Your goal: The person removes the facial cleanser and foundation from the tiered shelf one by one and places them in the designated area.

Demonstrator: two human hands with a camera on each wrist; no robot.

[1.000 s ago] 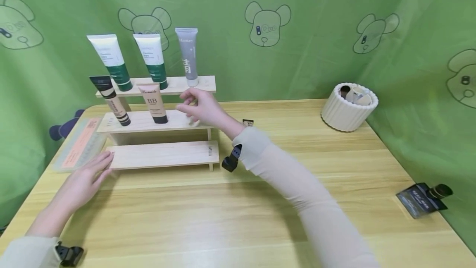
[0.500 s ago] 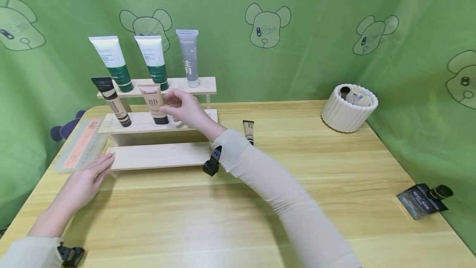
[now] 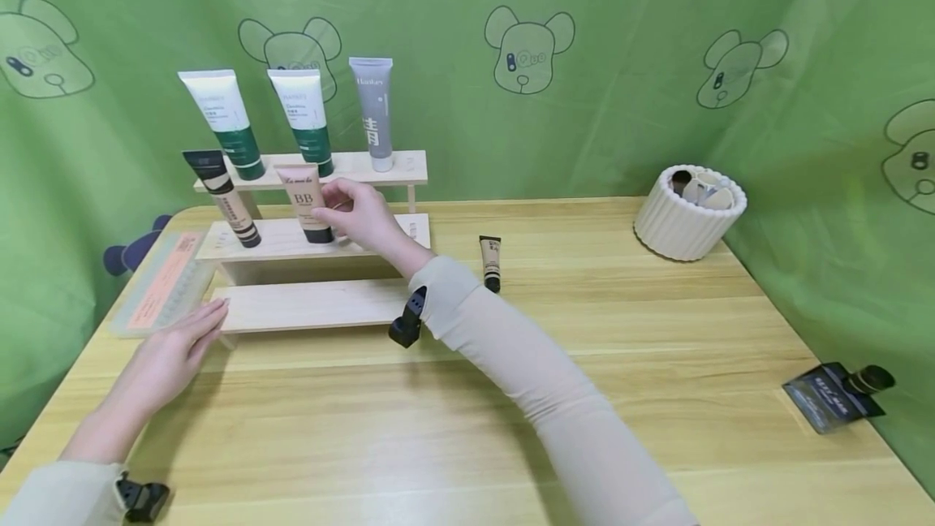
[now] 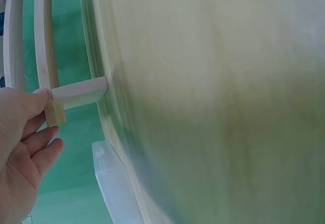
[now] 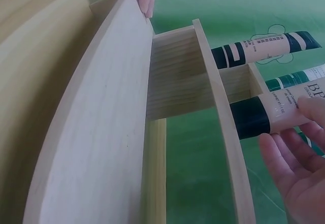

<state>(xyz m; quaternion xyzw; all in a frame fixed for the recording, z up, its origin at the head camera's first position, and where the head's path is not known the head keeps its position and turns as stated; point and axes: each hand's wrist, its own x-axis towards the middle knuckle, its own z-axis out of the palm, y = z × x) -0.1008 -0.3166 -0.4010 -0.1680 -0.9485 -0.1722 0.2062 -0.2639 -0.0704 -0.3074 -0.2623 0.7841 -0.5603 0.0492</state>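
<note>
Head: five tubes (image 3: 373, 116) stood on the rack (image 3: 314, 304), three atop, two midway; a sixth tube (image 3: 491, 260) was right of it, on the worktop (image 3: 365, 428). Left wrist: the left hand (image 4: 20, 153) had its fingers pinching the rack's end, perhaps for steadiness. Right wrist: the right hand (image 5: 299, 173) clamped its fingers on the midway BB tube (image 5: 287, 104), perhaps to place it.

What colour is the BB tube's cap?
The cap is black, seen best in the right wrist view.

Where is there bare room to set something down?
The bottom shelf is bare between the left hand and right sleeve; the table is bare in front of it, and between the small tube and cup. Crowded: the middle shelf around the BB tube and right hand; the top shelf, bearing three tubes.
</note>
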